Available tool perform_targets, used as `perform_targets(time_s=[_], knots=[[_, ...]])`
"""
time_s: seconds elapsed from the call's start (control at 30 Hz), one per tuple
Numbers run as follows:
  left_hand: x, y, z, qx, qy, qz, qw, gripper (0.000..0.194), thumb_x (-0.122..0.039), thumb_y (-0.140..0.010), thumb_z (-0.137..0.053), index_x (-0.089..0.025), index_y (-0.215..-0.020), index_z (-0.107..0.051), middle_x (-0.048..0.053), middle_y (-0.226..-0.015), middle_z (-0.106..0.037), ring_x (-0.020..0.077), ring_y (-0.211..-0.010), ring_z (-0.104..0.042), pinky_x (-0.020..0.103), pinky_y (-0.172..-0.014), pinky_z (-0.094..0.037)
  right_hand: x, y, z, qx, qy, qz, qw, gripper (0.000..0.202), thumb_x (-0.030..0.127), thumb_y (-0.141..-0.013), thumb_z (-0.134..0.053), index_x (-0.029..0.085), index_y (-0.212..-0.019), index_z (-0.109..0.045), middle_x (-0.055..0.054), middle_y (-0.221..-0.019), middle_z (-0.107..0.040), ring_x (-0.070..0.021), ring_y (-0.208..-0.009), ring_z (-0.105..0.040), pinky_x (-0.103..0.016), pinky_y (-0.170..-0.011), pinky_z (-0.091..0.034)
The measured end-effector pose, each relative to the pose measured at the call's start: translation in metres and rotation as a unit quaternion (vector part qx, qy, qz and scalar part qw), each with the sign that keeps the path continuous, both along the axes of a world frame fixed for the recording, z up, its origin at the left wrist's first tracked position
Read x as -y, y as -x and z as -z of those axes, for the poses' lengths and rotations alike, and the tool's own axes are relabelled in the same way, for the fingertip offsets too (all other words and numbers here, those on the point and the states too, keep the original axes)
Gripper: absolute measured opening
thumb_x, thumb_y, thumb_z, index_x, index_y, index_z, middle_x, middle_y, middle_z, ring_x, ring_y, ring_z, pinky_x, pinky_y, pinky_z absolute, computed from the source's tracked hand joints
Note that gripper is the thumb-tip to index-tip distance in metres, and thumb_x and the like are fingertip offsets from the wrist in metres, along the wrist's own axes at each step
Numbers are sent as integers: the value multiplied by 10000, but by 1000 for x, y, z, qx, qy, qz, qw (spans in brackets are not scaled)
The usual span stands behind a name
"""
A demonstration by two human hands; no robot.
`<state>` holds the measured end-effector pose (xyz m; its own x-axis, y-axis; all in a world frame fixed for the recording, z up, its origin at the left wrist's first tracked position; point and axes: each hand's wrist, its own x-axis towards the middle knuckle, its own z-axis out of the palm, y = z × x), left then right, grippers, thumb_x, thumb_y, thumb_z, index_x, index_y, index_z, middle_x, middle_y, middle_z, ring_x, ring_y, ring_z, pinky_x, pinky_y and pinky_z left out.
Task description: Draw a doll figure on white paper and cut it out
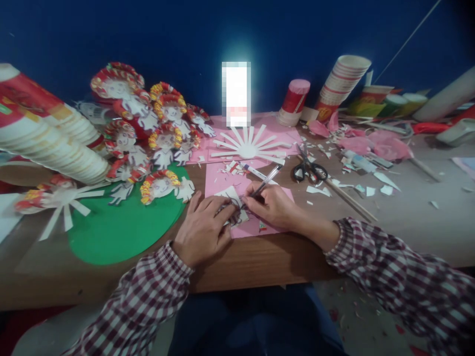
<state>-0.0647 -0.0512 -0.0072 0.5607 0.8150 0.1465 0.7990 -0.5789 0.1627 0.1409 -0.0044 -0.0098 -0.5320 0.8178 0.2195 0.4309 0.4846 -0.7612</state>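
Note:
A small white paper piece (230, 194) with dark drawn lines lies on pink paper (213, 178) near the table's front edge. The fingers of my left hand (203, 225) rest spread on it and cover part of the drawing. My right hand (272, 203) grips a pen (267, 182), its tip down at the paper piece, just right of the left fingertips. Another marker (256, 171) lies behind the pen. Beyond it, a white paper cup cut into spread strips (248, 150) sits on pink sheets. Black-handled scissors (309, 170) lie to the right.
A green sheet (126, 232) and stacked paper cups (55, 143) are at the left, with several paper dolls (163, 143) behind. More stacked cups (343, 79) stand back right. A wooden stick (351, 200), paper scraps and crumpled pink pieces (388, 144) lie on the right.

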Motion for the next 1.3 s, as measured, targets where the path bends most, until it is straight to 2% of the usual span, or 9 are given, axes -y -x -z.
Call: perform_targets(time_s=[1.3], knots=[[-1, 0, 1, 6, 3, 1, 1000, 364, -252, -788, -496, -198, -1138, -580, 101, -1199, -574, 283, -1126, -496, 556, -1083, -202, 1, -1, 2, 4, 8, -2, 1000, 92, 192, -854, -483, 170, -781, -534, 28, -654, -516, -99, -576, -441, -223, -559, -308]])
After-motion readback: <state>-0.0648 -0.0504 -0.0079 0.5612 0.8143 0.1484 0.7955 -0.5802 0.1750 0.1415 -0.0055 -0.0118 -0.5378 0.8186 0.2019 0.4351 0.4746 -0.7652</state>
